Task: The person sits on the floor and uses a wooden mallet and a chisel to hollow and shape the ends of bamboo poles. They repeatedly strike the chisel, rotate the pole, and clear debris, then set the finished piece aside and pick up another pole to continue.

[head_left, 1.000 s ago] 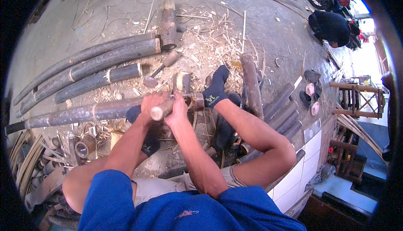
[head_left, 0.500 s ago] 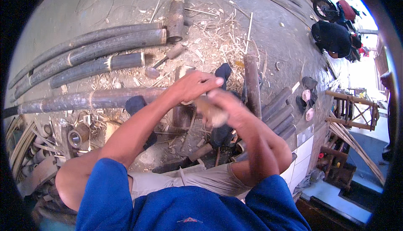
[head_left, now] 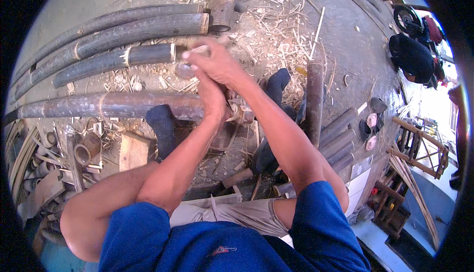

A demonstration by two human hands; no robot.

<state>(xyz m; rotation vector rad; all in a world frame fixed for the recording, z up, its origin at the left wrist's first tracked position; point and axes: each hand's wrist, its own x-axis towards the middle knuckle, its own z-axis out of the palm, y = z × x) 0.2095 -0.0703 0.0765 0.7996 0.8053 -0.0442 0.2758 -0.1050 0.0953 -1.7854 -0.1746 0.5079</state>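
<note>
My right hand [head_left: 217, 64] reaches across to the left, over my left hand [head_left: 212, 99], and the two overlap near the middle. Motion smears the right fingers; thumb and forefinger look parted, with something pale between them that I cannot make out. A tool's rounded head [head_left: 184, 71] lies just below those fingertips, its handle mostly covered by the hand. The left fingers are hidden behind the right hand. Beside the left wrist shows a pale-ended piece [head_left: 239, 112], whether held or lying there I cannot tell. A long bamboo pole [head_left: 148, 104] runs in from the left.
Several dark bamboo poles [head_left: 143, 29] lie at the far left. A short bamboo length [head_left: 223, 5] lies beyond my hands, others [head_left: 338, 126] to the right. Shavings [head_left: 276, 40] litter the floor. A wooden block [head_left: 134, 151] stands by my left knee. Slippers [head_left: 371, 120] lie right.
My right hand has swung forward and left, crossing over my left hand. The pale rounded piece seen near the right hand is no longer plain to see. The whole view has shifted slightly.
</note>
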